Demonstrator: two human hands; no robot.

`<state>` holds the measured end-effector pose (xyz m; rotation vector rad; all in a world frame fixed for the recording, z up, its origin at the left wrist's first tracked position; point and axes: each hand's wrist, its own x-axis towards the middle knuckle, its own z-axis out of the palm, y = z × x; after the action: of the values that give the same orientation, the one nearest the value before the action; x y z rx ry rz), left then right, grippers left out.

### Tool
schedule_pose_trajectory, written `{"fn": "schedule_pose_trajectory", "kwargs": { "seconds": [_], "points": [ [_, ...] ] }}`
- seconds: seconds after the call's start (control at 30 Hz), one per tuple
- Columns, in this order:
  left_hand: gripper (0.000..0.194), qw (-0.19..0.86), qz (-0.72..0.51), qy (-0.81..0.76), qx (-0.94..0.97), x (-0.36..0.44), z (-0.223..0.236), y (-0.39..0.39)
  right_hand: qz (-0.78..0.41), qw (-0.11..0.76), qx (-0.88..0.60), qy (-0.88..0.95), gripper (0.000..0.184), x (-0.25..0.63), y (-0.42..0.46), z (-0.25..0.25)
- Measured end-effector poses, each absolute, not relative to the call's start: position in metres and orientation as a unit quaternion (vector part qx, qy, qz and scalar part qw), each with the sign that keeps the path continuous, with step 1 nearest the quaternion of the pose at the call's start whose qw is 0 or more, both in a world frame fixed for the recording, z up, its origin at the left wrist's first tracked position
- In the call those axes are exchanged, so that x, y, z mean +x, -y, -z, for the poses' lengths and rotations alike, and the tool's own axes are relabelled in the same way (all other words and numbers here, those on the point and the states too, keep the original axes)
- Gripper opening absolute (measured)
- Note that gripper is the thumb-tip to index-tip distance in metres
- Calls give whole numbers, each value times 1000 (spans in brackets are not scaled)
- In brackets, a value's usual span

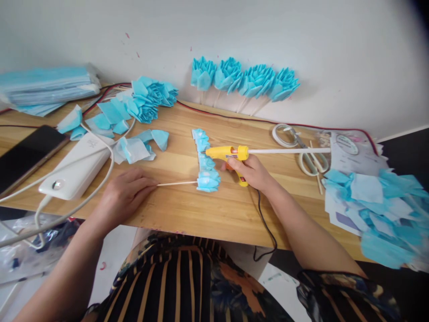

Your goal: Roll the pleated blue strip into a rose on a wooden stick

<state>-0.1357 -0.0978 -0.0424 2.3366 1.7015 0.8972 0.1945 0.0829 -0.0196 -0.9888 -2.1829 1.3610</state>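
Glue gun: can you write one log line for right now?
left hand: holding thin stick | right hand: holding glue gun, tip at blue strip | blue flowers: against wall

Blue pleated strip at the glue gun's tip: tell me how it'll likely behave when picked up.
The pleated strip looks thin and soft, so it would probably sag. Being thin sheet, it is likely light for its size. Lifted by the wooden stick at its near end, its far end might droop.
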Motion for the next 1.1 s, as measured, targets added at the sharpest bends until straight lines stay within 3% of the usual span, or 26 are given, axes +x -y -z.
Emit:
{"fn": "schedule_pose_trajectory", "kwargs": {
  "seconds": [0.67,1.1],
  "points": [
    [24,56,-300,-565,767,-135,43,97,-462,222,-329,793,56,198,-85,14],
    [24,51,-297,-560,772,-136,44,99,-487,193,-359,773,68,204,-87,14]
  ]
}}
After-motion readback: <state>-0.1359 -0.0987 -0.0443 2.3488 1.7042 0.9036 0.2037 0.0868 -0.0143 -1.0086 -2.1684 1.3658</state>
